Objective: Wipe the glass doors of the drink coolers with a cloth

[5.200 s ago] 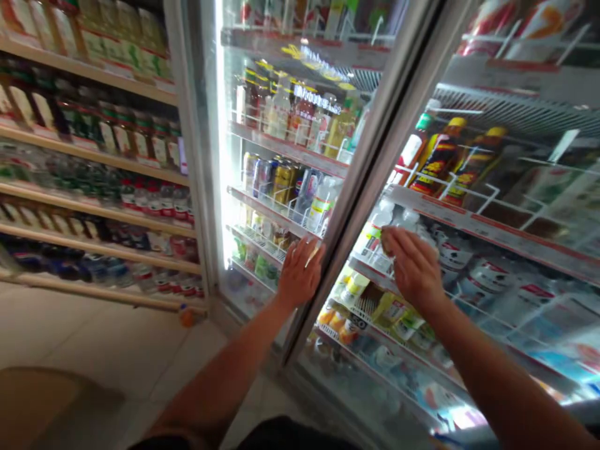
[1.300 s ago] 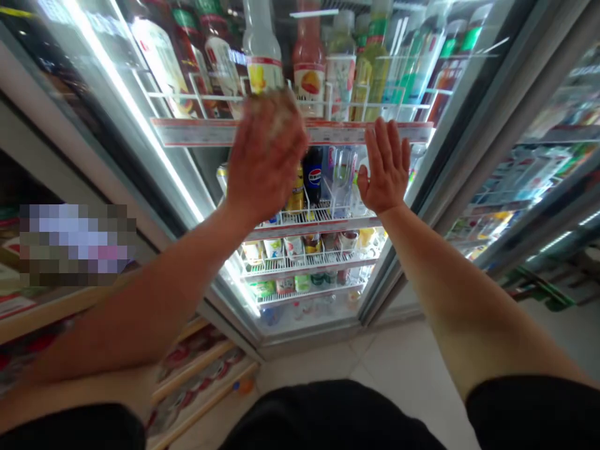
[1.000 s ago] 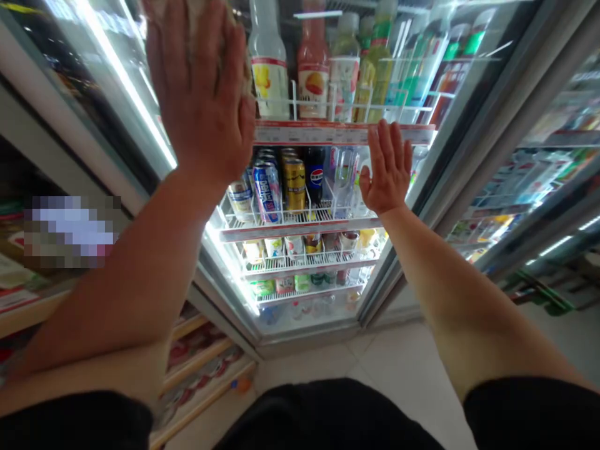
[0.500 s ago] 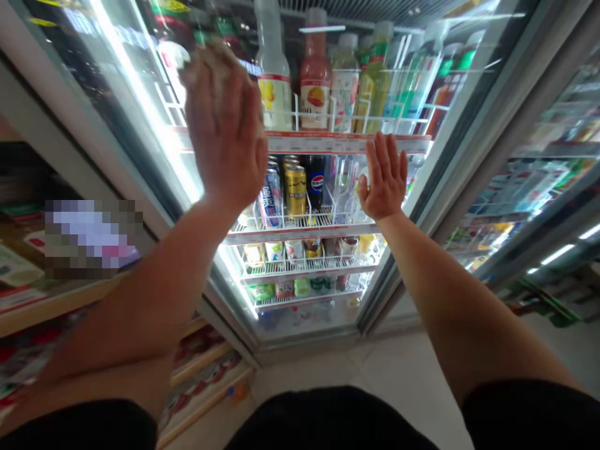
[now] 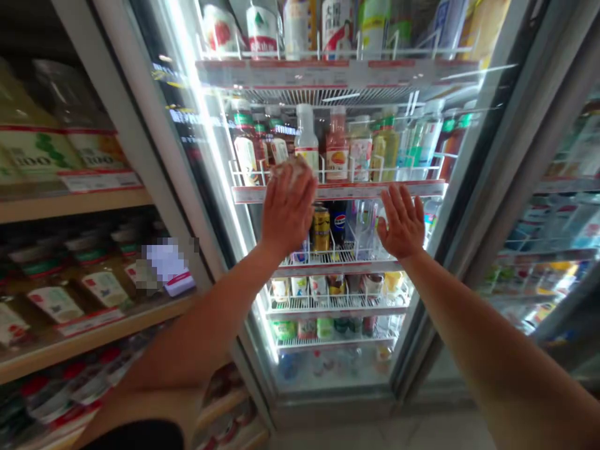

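Can't see most of crumpled cloth (image 5: 295, 165), ctr, hidden by L hand (image 5: 287, 211); can't read price strip (image 5: 347, 191), mid-frame, too small; can't see all of top-row bottles (image 5: 337, 31), cut off by frame.

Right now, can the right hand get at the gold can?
Probably not: the glass door looks shut, leaving the gold can behind it and the open right hand outside.

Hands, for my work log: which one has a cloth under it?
The left hand, laid over a crumpled, pale cloth; the right hand shows no cloth.
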The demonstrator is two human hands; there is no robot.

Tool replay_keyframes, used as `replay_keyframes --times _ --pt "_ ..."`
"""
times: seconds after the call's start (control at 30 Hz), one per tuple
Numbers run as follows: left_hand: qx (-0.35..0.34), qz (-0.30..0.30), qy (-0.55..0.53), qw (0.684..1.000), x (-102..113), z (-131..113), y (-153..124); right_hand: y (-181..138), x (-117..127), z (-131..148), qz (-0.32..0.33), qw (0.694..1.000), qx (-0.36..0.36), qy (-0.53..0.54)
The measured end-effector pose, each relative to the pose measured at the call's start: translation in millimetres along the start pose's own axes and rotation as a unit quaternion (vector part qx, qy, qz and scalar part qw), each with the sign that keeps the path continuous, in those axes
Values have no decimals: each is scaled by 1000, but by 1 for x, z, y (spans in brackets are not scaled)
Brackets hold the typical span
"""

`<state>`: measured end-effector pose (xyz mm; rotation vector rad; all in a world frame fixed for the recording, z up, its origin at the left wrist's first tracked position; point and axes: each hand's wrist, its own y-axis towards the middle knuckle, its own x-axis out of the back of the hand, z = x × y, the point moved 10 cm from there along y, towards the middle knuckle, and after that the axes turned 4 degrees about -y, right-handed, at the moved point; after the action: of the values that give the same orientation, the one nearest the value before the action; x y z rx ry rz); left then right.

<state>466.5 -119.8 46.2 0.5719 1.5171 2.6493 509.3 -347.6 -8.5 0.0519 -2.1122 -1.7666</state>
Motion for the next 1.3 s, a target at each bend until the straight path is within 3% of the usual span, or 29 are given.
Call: replay_keyframes --times 0.07,0.13,0.27,0.37,0.47,0.53,0.6,0.7,0.77,0.83,0.93,1.0,1.03,1.13,1.2,1.27,1.3 --pt "-86 43 -3 995 -11 -24 -10 -1 1 1 -12 1000 3 4" --pt "-113 59 -5 992 -12 -24 -9 -1 3 1 -24 1000 9 -1" --pt "22 3 2 1000 10 27 23 -2 2 2 -25 999 15 -17" --pt "59 2 0 998 8 27 25 -3 2 1 -24 1000 14 -13" --pt "-74 71 -20 995 -13 -20 10 -3 0 -1 -17 1000 6 2" --pt "-157 111 -33 981 -20 -37 6 -3 -1 -1 -14 1000 3 3" --pt "-140 102 -36 984 -13 -19 21 -2 -1 -1 -13 1000 1 -5" --pt "6 17 -47 999 10 41 55 0 0 1 -8 1000 4 -23" --pt "72 -28 -64 995 12 58 57 2 0 2 4 999 9 -37" --pt "66 -29 -91 993 0 40 42 4 -2 2 27 998 7 -50" --pt "-114 61 -157 979 -28 -33 8 5 -7 0 60 996 -3 -59" --pt "-196 98 -172 960 -33 -53 -4 5 -9 -1 73 995 -8 -60" --pt "-190 91 -159 965 -31 -45 1 5 -9 -1 77 995 -9 -60" --pt "-52 -15 -68 996 -11 16 34 6 -8 0 81 995 -9 -56" --pt "19 -78 -32 996 0 37 39 6 -7 0 81 995 -8 -55" --pt "20 -89 -39 995 -4 21 27 6 -7 0 78 995 -8 -59" --pt "-23 -66 -55 996 -12 -2 17 6 -7 -1 76 995 -7 -60"
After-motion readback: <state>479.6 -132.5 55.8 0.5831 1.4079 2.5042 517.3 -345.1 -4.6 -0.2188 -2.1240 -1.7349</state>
